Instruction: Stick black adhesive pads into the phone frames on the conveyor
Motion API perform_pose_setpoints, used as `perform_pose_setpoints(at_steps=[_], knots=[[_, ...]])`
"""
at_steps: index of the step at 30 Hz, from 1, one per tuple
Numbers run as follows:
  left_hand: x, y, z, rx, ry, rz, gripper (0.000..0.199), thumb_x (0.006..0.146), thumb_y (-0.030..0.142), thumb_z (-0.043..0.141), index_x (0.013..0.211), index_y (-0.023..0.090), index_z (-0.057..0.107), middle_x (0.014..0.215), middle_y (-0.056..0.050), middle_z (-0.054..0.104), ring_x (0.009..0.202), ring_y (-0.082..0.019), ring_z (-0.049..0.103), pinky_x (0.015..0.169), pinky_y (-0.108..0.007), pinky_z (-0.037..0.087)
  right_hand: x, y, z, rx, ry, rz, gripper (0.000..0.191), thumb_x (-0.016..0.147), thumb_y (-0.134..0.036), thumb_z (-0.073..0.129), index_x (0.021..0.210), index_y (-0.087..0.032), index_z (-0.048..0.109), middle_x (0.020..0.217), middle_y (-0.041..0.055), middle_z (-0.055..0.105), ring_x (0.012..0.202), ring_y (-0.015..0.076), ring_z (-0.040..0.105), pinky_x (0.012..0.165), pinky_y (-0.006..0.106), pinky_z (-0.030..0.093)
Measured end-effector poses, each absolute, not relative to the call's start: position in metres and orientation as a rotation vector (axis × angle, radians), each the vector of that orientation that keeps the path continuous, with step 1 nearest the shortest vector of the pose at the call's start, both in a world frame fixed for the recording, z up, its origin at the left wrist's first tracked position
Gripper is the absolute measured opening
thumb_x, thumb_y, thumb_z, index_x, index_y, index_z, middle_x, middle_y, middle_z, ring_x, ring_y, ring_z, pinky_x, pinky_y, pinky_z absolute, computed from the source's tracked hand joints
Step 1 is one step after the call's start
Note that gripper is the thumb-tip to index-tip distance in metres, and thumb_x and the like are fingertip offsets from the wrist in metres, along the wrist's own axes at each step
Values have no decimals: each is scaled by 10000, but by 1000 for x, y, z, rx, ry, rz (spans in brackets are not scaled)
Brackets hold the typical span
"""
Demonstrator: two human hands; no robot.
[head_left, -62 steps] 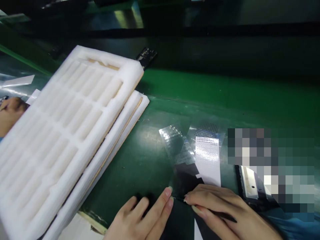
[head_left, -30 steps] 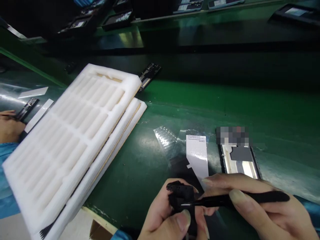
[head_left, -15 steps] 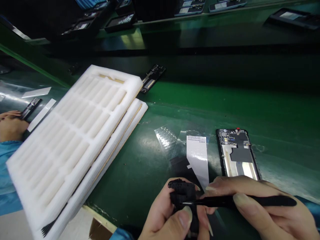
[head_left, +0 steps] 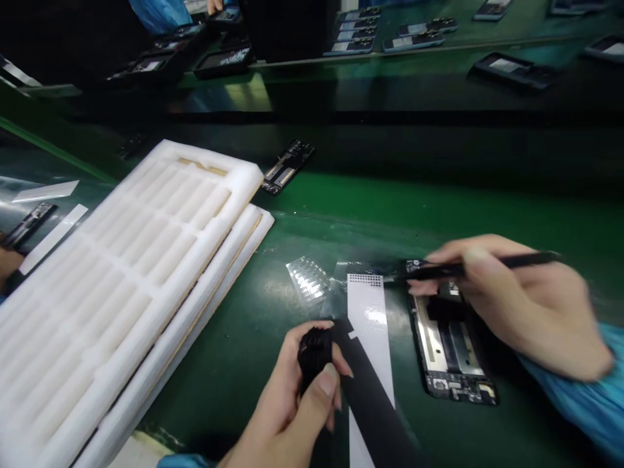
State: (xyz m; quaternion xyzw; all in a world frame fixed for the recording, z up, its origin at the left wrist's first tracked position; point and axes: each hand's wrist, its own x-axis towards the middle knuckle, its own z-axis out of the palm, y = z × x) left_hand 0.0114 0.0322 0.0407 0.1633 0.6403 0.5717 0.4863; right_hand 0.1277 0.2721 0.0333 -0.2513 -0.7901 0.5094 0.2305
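Note:
My left hand (head_left: 305, 390) is closed around small black plastic parts (head_left: 314, 354), whose exact kind I cannot make out. In my right hand (head_left: 511, 299) are black tweezers (head_left: 526, 260), pointing left. Their blurred tip is near the dotted end of a white sticker strip (head_left: 366, 305). Under the right hand lies an opened phone (head_left: 453, 351) with bare inner parts; the hand hides much of its upper half. A black strip (head_left: 373, 409) lies across the white one, beside my left hand. Clear film pieces (head_left: 309, 279) rest left of the white strip.
White foam trays (head_left: 131, 260) with slots are stacked at left. Another opened phone (head_left: 288, 167) lies behind them. Several phones (head_left: 355, 31) stand on the far shelf, and a black tray (head_left: 224, 60) sits there too. Another person's hand (head_left: 10, 263) shows at the left edge.
My right hand with the tweezers has moved up, away from the black parts, to above the phone and beside the white strip. My left hand has shifted slightly left and still holds the parts.

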Motion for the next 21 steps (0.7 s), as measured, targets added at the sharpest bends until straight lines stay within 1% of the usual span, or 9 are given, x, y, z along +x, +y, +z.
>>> perform_pose_setpoints(at_steps=[2,4,6,8,10,11,13,17,21], knots=[[-3,40,40,749,1845,1118,375,1023,350,470,1383,262,414,915,-8,607,648,-107,550,588,-229,471,119,291,23,-623,-2176,1514,286,1018,-369,548,895,-191,736,821,62,779,686,169,770,651,228,644],[-15,51,36,1251,2055,799,376,998,233,460,1373,225,461,957,-37,658,778,-171,632,689,-289,539,115,299,13,-522,-2197,1619,264,1010,-354,565,906,-181,734,792,54,771,669,159,758,636,219,635],[-23,63,28,1761,2220,455,431,952,111,422,1375,153,491,1167,-124,684,927,-250,663,759,-382,579,115,298,5,-488,-2210,1655,235,1010,-328,565,928,-191,738,789,48,766,674,154,747,614,206,624],[-26,74,19,2089,2323,134,491,918,45,414,1402,88,481,1371,-196,613,894,-270,664,686,-411,592,117,296,0,-495,-2214,1651,208,1006,-281,563,939,-201,744,813,44,764,694,148,742,624,193,615],[-27,82,12,2225,2312,-46,523,902,21,442,1422,69,478,1507,-207,498,838,-246,651,644,-397,593,118,295,-2,-477,-2231,1624,197,997,-233,558,944,-207,746,841,36,765,684,132,735,649,182,610],[-27,84,10,2249,2276,-86,540,899,21,455,1436,71,471,1547,-198,449,839,-238,645,646,-391,596,119,295,-3,-456,-2248,1605,197,994,-208,552,952,-209,744,852,32,765,674,125,732,666,183,610],[-28,87,8,2249,2197,-134,581,888,22,462,1466,77,446,1572,-172,417,864,-241,636,656,-388,605,120,297,-4,-389,-2295,1553,201,988,-171,537,978,-208,734,875,31,770,663,123,727,685,199,612],[-29,90,9,2227,2139,-166,668,810,7,456,1476,51,432,1548,-179,443,832,-259,631,602,-399,611,120,302,-9,-253,-2394,1409,189,986,-172,533,1035,-212,712,936,40,787,745,155,754,688,239,617],[-30,92,9,2253,2138,-104,681,777,9,461,1458,28,450,1509,-190,493,819,-264,636,562,-384,609,122,301,-12,-231,-2412,1392,195,983,-179,546,1092,-241,696,962,29,792,879,189,766,757,273,620]])
